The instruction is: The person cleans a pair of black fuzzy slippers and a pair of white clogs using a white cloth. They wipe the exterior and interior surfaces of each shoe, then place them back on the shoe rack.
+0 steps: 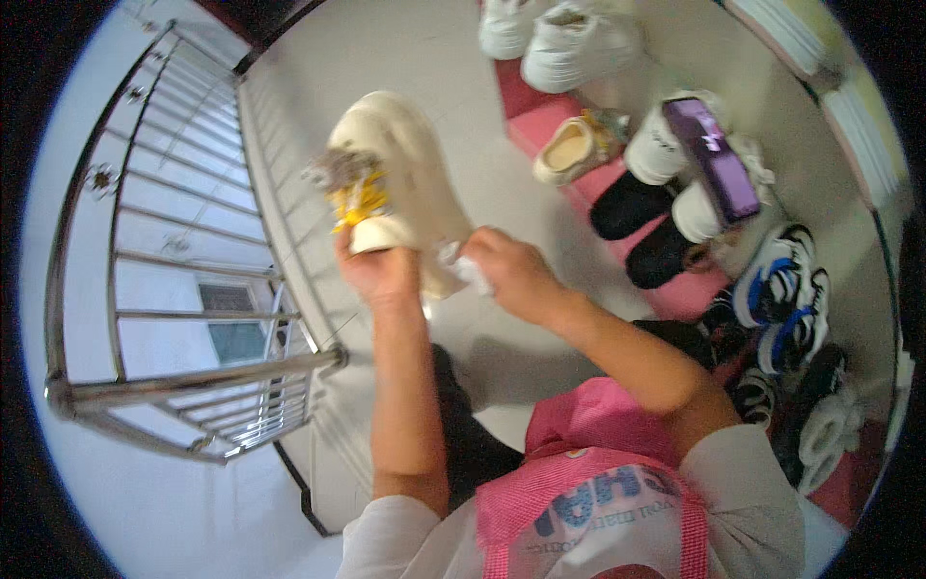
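A cream shoe (412,159) with a thick sole and yellow and grey laces is held up over the tiled floor, its side and sole edge turned to the camera. My left hand (380,271) grips it at the heel opening, some fingers hidden inside or behind it. My right hand (506,268) pinches a crumpled white tissue or cloth (466,269) against the heel end of the sole. A similar cream shoe (571,152) with yellow laces stands on the pink mat at the right.
Several shoes line the pink mat (535,123), among them white sneakers (564,51), black slippers (629,206) and blue-and-white sneakers (774,279). A phone (712,159) with a lit screen rests atop white shoes. A metal stair railing (195,376) stands at the left.
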`<state>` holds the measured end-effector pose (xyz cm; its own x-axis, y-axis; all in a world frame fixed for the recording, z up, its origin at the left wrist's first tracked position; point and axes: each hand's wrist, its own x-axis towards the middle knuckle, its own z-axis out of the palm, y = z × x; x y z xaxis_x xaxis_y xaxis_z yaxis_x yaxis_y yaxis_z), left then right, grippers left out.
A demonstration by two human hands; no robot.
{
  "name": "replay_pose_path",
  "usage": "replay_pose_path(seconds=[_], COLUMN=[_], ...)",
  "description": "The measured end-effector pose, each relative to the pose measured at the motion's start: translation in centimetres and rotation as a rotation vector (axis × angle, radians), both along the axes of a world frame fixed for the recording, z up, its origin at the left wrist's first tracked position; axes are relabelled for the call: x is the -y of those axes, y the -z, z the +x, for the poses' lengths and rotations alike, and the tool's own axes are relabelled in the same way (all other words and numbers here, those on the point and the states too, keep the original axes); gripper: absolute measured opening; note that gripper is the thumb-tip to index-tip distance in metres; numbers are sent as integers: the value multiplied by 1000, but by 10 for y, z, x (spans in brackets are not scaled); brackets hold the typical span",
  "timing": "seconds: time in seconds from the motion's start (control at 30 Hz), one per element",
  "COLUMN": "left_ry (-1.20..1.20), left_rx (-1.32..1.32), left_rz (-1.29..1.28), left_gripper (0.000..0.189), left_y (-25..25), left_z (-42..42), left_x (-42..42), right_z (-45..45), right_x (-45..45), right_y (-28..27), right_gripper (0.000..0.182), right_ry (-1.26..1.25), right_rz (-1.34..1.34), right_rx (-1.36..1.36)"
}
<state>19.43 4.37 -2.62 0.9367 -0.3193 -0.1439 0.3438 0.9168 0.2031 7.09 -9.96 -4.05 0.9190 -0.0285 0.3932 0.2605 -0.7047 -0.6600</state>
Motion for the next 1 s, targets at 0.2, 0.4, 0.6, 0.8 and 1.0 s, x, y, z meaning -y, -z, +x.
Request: replay_pose_path(seconds=[0.2, 0.4, 0.6, 0.8, 1.0], left_ry=[83, 418, 654, 1122, 1497], left_rx=[-44, 119, 185, 673, 968], left_rz=[-44, 114, 695, 944, 921], left_gripper=[50, 53, 57, 55, 56], left_y=[-9, -32, -12, -30, -17], left_z=[0, -27, -32, -59, -70], left_x=[0, 19, -13, 1, 17], right_z=[-13, -19, -36, -27, -21], right_x=[24, 73, 114, 112, 97], right_y=[17, 29, 12, -27, -24], right_gripper=[14, 14, 18, 33, 27], right_ry=[-205, -151, 68, 284, 93], right_rz=[-367, -458, -396, 144, 832], right_rx=[-393, -636, -336, -267, -185])
